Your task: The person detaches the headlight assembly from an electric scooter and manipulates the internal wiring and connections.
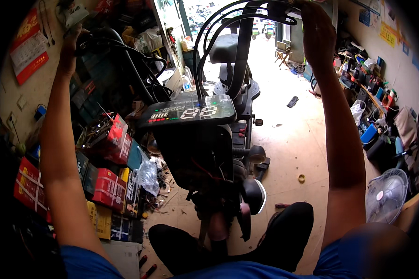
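Observation:
An electric scooter stands between my legs, its dark saddle (pixel 224 48) on the far side. My left hand (pixel 70 52) is closed round the left end of its black handlebar (pixel 134 69). At the other end of the bar, my right hand (pixel 319 39) is raised and closed around the grip, its fingertips partly cut off by the upper edge. Black cables (pixel 204 51) loop between the bars. A display panel (pixel 191 111) in the middle is lit with green and red marks and white digits. Below it, loose wires (pixel 202 169) show in the dark front body.
Boxes (pixel 109 188) are stacked along the left, with a clear plastic bag (pixel 146 174) beside them. A fan (pixel 387 195) stands at the right, near a cluttered shelf (pixel 365 93). On the floor lie a tape roll (pixel 301 178), a screwdriver-like tool (pixel 282 205) and a dark object (pixel 292 102).

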The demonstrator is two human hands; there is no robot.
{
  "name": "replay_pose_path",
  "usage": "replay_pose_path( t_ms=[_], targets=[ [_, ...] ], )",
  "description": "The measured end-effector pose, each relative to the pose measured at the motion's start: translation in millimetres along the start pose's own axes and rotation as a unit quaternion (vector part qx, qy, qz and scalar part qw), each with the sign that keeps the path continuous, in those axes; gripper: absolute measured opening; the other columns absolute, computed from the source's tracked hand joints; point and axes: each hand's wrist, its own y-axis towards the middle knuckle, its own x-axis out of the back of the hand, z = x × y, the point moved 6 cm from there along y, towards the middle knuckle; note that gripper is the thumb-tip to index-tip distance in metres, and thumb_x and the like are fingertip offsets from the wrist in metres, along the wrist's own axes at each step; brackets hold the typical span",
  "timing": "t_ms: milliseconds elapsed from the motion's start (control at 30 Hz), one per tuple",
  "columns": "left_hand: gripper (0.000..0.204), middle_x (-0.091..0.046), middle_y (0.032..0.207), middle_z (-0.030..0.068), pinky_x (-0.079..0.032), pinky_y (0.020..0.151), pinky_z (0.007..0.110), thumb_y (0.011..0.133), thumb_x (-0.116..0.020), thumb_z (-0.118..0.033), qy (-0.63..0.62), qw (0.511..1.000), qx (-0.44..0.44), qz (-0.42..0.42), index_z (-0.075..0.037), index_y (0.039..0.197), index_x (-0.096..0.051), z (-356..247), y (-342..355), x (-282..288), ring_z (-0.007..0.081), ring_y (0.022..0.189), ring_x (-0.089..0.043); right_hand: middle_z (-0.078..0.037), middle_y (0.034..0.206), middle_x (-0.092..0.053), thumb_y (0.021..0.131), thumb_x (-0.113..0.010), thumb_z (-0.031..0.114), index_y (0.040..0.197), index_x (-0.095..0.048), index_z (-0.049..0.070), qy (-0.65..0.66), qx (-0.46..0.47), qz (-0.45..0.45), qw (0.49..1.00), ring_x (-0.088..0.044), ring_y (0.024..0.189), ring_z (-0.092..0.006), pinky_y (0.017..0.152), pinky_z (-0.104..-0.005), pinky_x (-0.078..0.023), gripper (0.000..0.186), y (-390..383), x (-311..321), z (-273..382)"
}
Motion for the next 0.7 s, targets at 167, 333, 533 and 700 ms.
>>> replay_pose_path(
  t_ms=[167,333,533,700],
  targets=[
    [0.047,-0.072,0.099,0.0015,-0.048,0.09,0.026,0.11,-0.051,-0.045,0.055,0.998,-0.018,0.015,-0.003,0.111,-0.072,2,6,8,0.0099,0.093,-0.064,-0.015,0.108,-0.069,0.108,-0.048,0.023,0.111,-0.071,0.003,0.014,-0.008,0.01,1.0,-0.064,0.104,-0.035,0.095,-0.0431,-0.049,0.031,4,4,8],
    [0.046,-0.071,0.125,0.0096,-0.048,0.104,0.031,0.107,-0.058,-0.035,0.072,0.988,0.034,0.129,-0.002,0.138,-0.064,1,-8,2,0.0176,0.116,-0.066,-0.017,0.121,-0.07,0.109,-0.05,0.016,0.125,-0.068,0.002,-0.019,0.038,0.018,0.999,-0.067,0.112,-0.0327,0.1,-0.0398,-0.051,0.027,-9,-8,-15],
    [0.061,-0.067,0.136,0.008,-0.045,0.108,0.032,0.105,-0.054,-0.047,0.131,0.976,0.056,0.164,-0.002,0.147,-0.058,-31,-11,-18,0.0175,0.124,-0.061,-0.017,0.126,-0.068,0.111,-0.039,0.015,0.129,-0.065,-0.002,0.026,-0.062,0.06,0.996,-0.064,0.12,-0.0317,0.108,-0.0395,-0.046,0.036,-3,-9,-28],
    [0.085,-0.064,0.141,0.007,-0.04,0.113,0.031,0.1,-0.053,-0.069,0.124,0.953,0.198,0.194,-0.005,0.156,-0.047,-58,-13,-41,0.0192,0.128,-0.058,-0.014,0.119,-0.072,0.11,-0.051,0.022,0.124,-0.07,0.002,0.099,-0.057,0.02,0.993,-0.067,0.113,-0.0283,0.101,-0.0386,-0.048,0.031,-1,-12,-19]
  ],
)
